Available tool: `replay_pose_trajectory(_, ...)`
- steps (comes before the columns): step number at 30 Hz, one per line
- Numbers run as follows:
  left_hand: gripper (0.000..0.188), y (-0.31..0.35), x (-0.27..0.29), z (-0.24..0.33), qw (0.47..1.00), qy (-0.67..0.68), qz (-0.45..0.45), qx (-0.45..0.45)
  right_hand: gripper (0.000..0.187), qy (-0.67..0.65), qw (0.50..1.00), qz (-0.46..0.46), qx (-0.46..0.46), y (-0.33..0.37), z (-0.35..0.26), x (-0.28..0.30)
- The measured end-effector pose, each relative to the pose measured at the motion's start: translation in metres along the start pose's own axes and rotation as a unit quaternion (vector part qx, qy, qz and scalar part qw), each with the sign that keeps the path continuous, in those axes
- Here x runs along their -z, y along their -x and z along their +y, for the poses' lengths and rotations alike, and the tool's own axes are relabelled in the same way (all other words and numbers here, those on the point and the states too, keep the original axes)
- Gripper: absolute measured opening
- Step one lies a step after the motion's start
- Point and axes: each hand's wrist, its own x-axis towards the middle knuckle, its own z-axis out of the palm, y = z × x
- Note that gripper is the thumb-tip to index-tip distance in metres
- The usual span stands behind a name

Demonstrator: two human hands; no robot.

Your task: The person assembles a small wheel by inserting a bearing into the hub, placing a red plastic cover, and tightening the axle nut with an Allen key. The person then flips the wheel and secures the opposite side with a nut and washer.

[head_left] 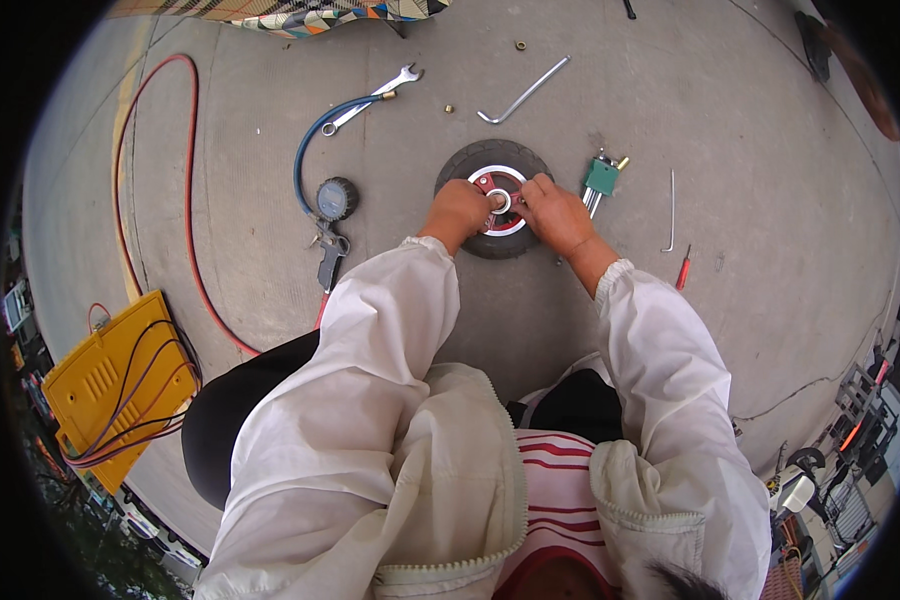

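A small wheel with a black tyre (492,157) lies flat on the ground before me. Red spokes and a silver rim (515,174) show between my hands, with a pale metal ring (504,209) at the hub. My left hand (456,212) is closed over the wheel's left side, its fingertips at the hub ring. From the right, my right hand (558,215) rests over the rim, its fingers pinched together close to the hub. Whatever sits between those fingertips is hidden. Just right of the tyre lies a green-bodied tool with metal rods (600,178).
A combination wrench (370,101), a tyre inflator gauge (337,199) with a blue hose (299,165), and a red hose (192,150) lie left. Ahead is a bent bar (526,88); rightward, a thin rod (672,210) and red-handled screwdriver (683,270). A yellow panel (95,390) stands lower left.
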Motion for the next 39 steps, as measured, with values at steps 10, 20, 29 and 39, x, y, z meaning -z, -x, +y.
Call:
replay_pose_trajectory(10,0.038,0.005,0.003,0.004,1.0,0.012,-0.008,0.017,0.018,0.0,0.999,0.031,0.015,0.002,0.002,-0.003)
replay_pose_trajectory(20,0.037,-0.005,-0.002,-0.004,0.999,0.024,-0.01,0.021,0.017,-0.003,0.998,0.039,0.039,0.002,0.004,-0.006)
replay_pose_trajectory(29,0.036,-0.004,-0.001,-0.004,0.999,0.029,-0.009,0.018,0.017,-0.017,0.998,0.048,0.029,0.002,0.002,-0.004)
replay_pose_trajectory(39,0.035,0.003,0.002,0.002,0.999,0.032,-0.012,0.018,0.017,-0.015,0.998,0.04,0.038,0.004,0.004,-0.002)
